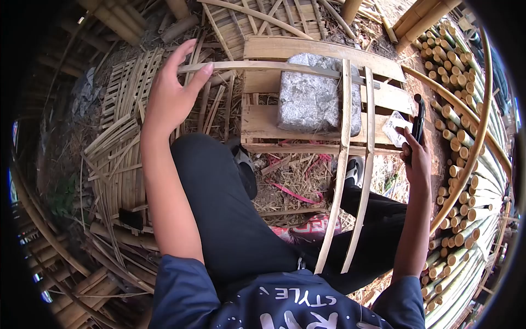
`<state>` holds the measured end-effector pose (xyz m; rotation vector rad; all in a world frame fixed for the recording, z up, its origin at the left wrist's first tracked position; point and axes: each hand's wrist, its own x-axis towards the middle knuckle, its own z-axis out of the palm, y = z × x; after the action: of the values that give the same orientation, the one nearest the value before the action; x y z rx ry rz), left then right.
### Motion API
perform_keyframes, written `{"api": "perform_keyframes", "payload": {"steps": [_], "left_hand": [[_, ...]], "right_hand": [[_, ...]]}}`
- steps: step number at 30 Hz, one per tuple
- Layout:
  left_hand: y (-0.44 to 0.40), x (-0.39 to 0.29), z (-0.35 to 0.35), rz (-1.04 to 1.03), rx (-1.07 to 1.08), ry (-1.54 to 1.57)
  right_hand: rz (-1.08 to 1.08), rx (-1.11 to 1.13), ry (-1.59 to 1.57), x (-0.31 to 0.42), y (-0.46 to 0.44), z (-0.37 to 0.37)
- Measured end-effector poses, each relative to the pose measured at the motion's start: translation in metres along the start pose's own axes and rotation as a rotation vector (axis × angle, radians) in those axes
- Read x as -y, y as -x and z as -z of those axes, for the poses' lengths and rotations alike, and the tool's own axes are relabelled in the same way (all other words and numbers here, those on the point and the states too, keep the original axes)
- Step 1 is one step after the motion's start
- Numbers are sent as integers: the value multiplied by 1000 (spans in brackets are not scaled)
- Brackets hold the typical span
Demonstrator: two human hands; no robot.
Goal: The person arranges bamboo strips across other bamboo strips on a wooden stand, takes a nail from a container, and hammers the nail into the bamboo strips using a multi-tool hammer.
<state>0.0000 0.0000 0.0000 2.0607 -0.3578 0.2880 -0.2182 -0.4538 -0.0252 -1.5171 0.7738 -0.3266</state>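
So we're holding our left grip (171, 101) spread by a bamboo strip (252, 64) that's lying across the grey block (312, 104) on our desk (262, 120), while our right grip (418, 156) is clutching a black tool (419, 118).

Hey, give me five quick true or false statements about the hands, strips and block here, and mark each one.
1. The grey block rests on the slatted wooden platform. True.
2. The right hand is empty. False: it holds a dark object.
3. Two pale strips cross the platform's near edge. True.
4. The stacked bamboo poles lie on the person's left. False: they lie on the right.
5. The left hand is at one end of a crosswise strip. True.
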Motion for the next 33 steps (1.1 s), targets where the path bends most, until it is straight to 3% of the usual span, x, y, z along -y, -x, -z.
{"api": "perform_keyframes", "payload": {"steps": [1, 2, 3, 5, 8, 10, 13, 16, 23, 29, 33], "left_hand": [[9, -1, 4, 27, -19, -13], [25, 11, 9, 88, -217, 132], [32, 61, 60, 70, -356, 71], [94, 139, 67, 230, -516, -43], [208, 256, 63, 498, -348, -206], [259, 262, 63, 638, -107, -347], [329, 325, 52, 667, -27, -629], [333, 304, 52, 841, 17, -649], [339, 321, 49, 836, -51, -950], [348, 353, 48, 902, -2, -931], [332, 335, 54, 866, -10, -904]], "right_hand": [[27, -12, 16, 8, 1, 13], [32, -12, 7, 13, -2, 27], [70, 10, -89, -8, -2, -13], [56, 5, -100, 1, 2, -2], [53, -39, -119, -3, -8, 13], [30, -70, -131, -7, -15, 21], [61, -107, -100, -16, -30, 42], [38, -164, -83, -14, -35, 65], [-29, -216, -323, -22, -24, 83], [-36, -115, -440, -47, -42, 125], [-41, -52, -484, -50, -45, 129]]}}
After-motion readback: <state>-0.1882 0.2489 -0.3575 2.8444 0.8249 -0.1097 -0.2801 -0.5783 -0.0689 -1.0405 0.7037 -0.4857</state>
